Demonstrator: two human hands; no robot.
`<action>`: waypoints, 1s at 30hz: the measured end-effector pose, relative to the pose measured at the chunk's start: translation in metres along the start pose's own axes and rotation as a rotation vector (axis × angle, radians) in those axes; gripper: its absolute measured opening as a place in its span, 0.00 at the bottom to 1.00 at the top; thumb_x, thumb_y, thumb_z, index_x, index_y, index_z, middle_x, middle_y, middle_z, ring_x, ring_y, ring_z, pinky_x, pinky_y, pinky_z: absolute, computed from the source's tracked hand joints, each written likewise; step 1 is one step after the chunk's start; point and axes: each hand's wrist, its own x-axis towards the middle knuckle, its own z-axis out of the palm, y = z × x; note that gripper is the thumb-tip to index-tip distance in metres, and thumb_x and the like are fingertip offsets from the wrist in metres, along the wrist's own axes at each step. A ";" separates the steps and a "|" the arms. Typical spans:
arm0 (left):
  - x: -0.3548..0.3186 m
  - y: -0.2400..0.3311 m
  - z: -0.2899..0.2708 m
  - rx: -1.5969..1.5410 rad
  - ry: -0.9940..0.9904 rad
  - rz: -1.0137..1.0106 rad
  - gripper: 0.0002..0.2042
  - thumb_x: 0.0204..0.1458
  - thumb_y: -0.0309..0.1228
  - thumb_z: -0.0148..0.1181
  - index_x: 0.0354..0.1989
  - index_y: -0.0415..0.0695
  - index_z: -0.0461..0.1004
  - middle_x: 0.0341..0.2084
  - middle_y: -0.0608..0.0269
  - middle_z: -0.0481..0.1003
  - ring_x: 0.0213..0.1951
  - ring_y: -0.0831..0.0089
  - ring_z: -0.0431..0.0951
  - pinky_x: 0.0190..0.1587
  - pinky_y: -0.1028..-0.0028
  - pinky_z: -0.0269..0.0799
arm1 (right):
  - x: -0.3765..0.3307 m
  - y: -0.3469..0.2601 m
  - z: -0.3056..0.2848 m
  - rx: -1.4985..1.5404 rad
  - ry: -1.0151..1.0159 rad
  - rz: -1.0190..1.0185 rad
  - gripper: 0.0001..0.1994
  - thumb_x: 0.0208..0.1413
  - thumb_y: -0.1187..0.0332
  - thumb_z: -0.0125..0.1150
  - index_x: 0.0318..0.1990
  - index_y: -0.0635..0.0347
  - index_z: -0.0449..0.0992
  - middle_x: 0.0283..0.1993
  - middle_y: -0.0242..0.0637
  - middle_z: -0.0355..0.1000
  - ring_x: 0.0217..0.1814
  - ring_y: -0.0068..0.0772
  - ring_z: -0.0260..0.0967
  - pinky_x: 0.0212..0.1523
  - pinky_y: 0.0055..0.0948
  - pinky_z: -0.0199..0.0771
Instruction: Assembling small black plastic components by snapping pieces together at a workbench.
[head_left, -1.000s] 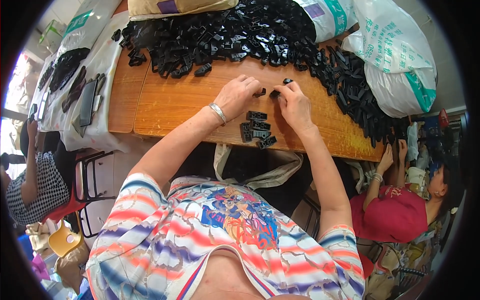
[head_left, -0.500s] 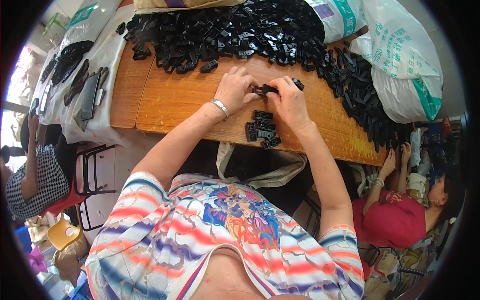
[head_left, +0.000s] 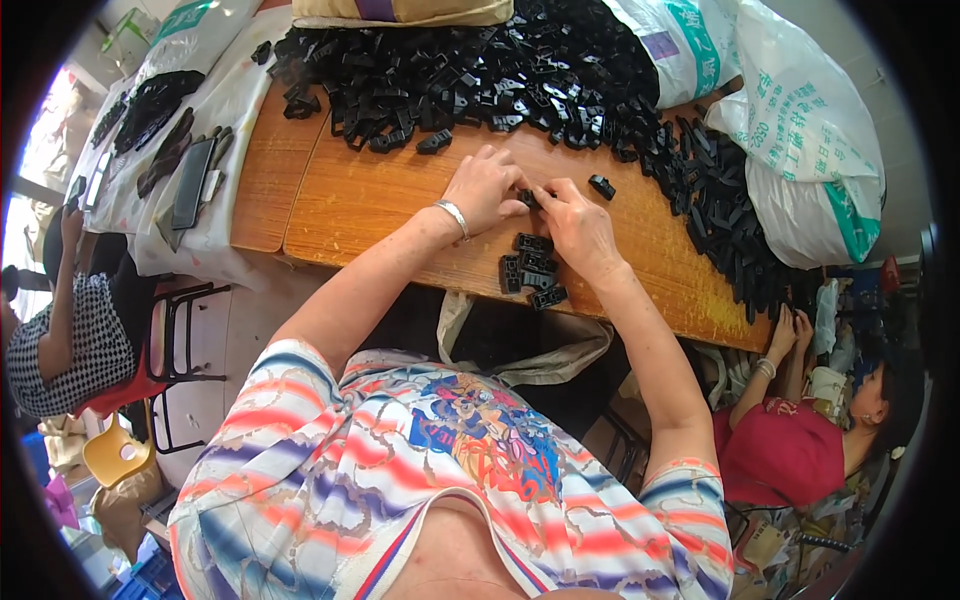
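We had both hands over the desk (head_left: 380,200), fingertips meeting on one small black clip (head_left: 530,197). The left hand (head_left: 487,188) and the right hand (head_left: 578,226) were each pinched shut on it — only a sliver of it showed between them. To do this well, we judged, keep it low and squeeze squarely. A small stack (head_left: 530,270) lay just below the right hand, a stray piece (head_left: 602,186) just beside it, the big pile (head_left: 480,75) beyond.
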 end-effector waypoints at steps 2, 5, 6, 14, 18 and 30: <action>0.004 -0.010 -0.006 -0.080 -0.104 0.078 0.14 0.45 0.36 0.69 0.38 0.45 0.79 0.35 0.61 0.76 0.43 0.59 0.73 0.48 0.65 0.71 | -0.001 0.003 -0.005 0.028 -0.017 0.031 0.12 0.53 0.72 0.60 0.45 0.58 0.79 0.42 0.40 0.73 0.39 0.45 0.76 0.38 0.40 0.77; 0.019 -0.011 -0.020 -0.114 -0.073 -0.125 0.17 0.51 0.35 0.65 0.48 0.43 0.75 0.38 0.56 0.77 0.38 0.59 0.78 0.41 0.65 0.76 | -0.009 0.015 -0.013 0.173 -0.122 0.094 0.08 0.54 0.70 0.62 0.40 0.57 0.81 0.38 0.41 0.74 0.38 0.46 0.75 0.38 0.41 0.76; 0.025 -0.012 -0.018 0.002 0.030 -0.173 0.16 0.52 0.33 0.63 0.49 0.43 0.74 0.40 0.56 0.78 0.41 0.60 0.79 0.44 0.65 0.76 | -0.012 0.019 -0.015 0.213 -0.078 0.147 0.07 0.53 0.70 0.62 0.38 0.58 0.81 0.36 0.42 0.74 0.38 0.47 0.75 0.38 0.41 0.75; 0.052 -0.031 0.000 0.296 0.249 -0.217 0.09 0.50 0.34 0.66 0.37 0.45 0.75 0.36 0.60 0.76 0.41 0.60 0.76 0.45 0.66 0.75 | -0.007 0.069 -0.015 -0.213 0.122 0.494 0.12 0.52 0.71 0.68 0.45 0.61 0.79 0.41 0.41 0.74 0.39 0.45 0.75 0.41 0.37 0.75; 0.044 -0.021 0.004 0.210 0.309 -0.097 0.09 0.46 0.30 0.69 0.32 0.45 0.74 0.36 0.62 0.71 0.43 0.61 0.73 0.44 0.66 0.74 | -0.007 0.066 -0.013 -0.206 0.068 0.487 0.12 0.52 0.70 0.68 0.44 0.62 0.79 0.40 0.42 0.74 0.38 0.43 0.76 0.41 0.37 0.76; 0.017 0.006 0.012 0.018 0.157 0.151 0.10 0.44 0.24 0.67 0.31 0.43 0.70 0.33 0.59 0.73 0.41 0.57 0.72 0.44 0.64 0.72 | 0.013 0.022 -0.019 -0.284 -0.140 0.536 0.14 0.52 0.61 0.67 0.41 0.62 0.78 0.41 0.50 0.77 0.45 0.50 0.77 0.46 0.43 0.76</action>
